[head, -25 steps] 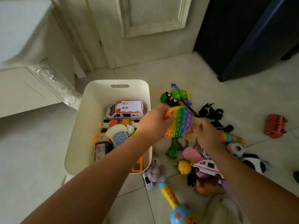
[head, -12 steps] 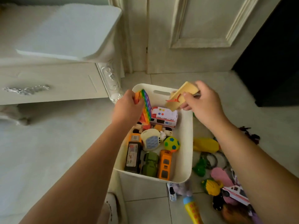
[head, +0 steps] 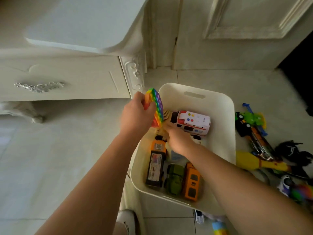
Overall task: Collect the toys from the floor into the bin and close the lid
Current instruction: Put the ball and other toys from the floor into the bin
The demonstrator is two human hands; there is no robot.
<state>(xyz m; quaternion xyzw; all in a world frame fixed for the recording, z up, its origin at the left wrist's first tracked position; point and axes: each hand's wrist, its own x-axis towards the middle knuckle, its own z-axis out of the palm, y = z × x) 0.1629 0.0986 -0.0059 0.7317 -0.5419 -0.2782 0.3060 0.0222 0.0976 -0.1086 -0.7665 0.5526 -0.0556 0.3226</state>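
The white bin (head: 233,133) stands open on the tiled floor. In it lie a white ambulance (head: 191,122), an orange-and-black truck (head: 155,165), a green car (head: 174,179) and an orange bus (head: 191,182). My left hand (head: 136,116) grips a rainbow pop toy (head: 156,108) upright over the bin's far left corner. My right hand (head: 177,139) is low inside the bin, blurred, with its fingers near a tan piece (head: 166,114) beside the ambulance. I cannot tell whether it still holds that piece. Loose toys lie on the floor to the right, among them a green vehicle (head: 250,119) and a yellow rubber chicken (head: 254,162).
A white carved cabinet (head: 59,82) stands close on the bin's left, and a cream door (head: 237,39) behind it. Dark furniture (head: 303,70) fills the far right. A black toy (head: 291,150) lies on the floor on the right. My socked foot (head: 126,219) is near the bin's front left corner.
My right hand has dropped from above the bin's rim down among the toys with the tan piece. My left hand has kept the rainbow pop toy over the bin. The view has moved closer.
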